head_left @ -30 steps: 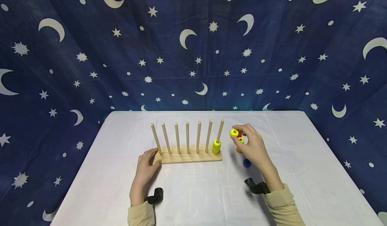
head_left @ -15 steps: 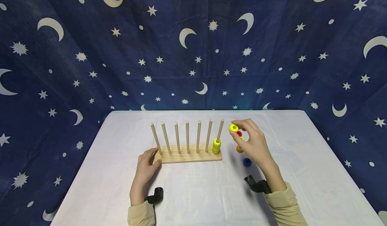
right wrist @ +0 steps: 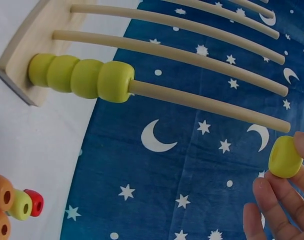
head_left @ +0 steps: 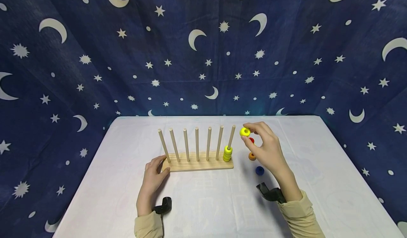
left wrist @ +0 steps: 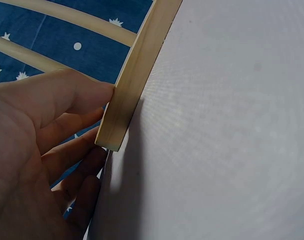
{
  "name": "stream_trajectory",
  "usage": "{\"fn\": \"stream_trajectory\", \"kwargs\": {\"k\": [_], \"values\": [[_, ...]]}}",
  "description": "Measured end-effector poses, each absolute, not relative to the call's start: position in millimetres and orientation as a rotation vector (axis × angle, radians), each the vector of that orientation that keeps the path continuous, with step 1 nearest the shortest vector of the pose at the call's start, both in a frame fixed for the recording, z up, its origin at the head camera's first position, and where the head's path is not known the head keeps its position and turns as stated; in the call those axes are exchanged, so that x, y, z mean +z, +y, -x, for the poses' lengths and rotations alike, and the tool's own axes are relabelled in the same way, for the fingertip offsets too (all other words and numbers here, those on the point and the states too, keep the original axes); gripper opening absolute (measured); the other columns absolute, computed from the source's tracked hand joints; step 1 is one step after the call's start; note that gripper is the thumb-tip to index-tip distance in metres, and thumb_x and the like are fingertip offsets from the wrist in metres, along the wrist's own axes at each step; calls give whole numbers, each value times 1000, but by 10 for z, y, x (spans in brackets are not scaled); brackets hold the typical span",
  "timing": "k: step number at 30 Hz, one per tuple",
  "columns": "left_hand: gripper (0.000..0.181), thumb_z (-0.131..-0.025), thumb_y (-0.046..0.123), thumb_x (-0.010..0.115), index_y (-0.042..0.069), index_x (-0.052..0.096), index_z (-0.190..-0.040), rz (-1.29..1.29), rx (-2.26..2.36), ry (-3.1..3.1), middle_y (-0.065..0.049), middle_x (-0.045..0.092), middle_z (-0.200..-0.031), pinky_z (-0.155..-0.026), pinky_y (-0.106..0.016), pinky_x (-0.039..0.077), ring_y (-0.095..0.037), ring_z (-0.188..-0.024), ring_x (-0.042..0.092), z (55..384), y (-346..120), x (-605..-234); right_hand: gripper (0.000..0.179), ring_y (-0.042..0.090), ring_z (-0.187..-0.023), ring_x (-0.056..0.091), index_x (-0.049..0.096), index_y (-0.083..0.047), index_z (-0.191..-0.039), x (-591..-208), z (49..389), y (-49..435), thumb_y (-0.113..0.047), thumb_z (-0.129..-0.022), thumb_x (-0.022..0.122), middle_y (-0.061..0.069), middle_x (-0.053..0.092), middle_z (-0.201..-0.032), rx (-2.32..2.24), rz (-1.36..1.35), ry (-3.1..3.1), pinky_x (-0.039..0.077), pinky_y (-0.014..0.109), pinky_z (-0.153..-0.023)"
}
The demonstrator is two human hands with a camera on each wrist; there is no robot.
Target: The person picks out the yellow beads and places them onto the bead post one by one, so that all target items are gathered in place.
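A wooden peg rack (head_left: 197, 164) with several upright pegs stands in the middle of the head view. Several yellow beads (head_left: 227, 154) are stacked low on its rightmost peg. Between thumb and fingertips, my right hand (head_left: 265, 147) pinches a loose yellow bead (head_left: 245, 132). The right wrist view puts this yellow bead (right wrist: 285, 157) just off the peg's tip (right wrist: 286, 125), not threaded on it. My left hand (head_left: 154, 174) holds the rack's left end; in the left wrist view its thumb (left wrist: 92, 92) presses the edge of the base (left wrist: 123, 100), with fingers partly hidden behind.
Under the right hand lie an orange bead (head_left: 252, 156), a red bead (head_left: 252, 140) and a blue bead (head_left: 259, 170). The right wrist view adds another yellow bead (right wrist: 20, 204) beside them. A starry blue cloth (head_left: 203, 71) rises behind the white table (head_left: 203, 209).
My right hand has lifted the yellow bead slightly up and left, toward the top of the rightmost peg. My left hand and the rack have stayed put.
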State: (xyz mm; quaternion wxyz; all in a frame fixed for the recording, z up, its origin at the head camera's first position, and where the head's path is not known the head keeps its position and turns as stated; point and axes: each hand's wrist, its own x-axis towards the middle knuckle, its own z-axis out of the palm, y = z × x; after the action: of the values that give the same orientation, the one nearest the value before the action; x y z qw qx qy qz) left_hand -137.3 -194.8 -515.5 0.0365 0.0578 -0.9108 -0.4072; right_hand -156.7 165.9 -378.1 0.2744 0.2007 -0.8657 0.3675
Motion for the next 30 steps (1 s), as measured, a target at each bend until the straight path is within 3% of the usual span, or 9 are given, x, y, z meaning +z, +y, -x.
{"fn": "stream_trajectory", "kwargs": {"k": [15,30], "values": [[51,-85,13,64,6,54,-134,-180,-1260,-2797,-16,50,-142,-110,-57,31,-36,-131,37,1383,-1962,-5179,39,13,-98,56,65,-11,-118,-3630,1560,1561,-10,-80,75,1,63,-107,1009,-567,-2298,44,19,-86],[53,-84,15,65,7,53,-135,-188,-1270,-2788,-15,49,-142,-110,-57,31,-35,-131,37,1393,-1963,-5187,39,14,-98,56,65,-9,-118,-3630,1642,1470,-5,-80,74,4,64,-107,1077,-601,-2240,42,14,-90]]}}
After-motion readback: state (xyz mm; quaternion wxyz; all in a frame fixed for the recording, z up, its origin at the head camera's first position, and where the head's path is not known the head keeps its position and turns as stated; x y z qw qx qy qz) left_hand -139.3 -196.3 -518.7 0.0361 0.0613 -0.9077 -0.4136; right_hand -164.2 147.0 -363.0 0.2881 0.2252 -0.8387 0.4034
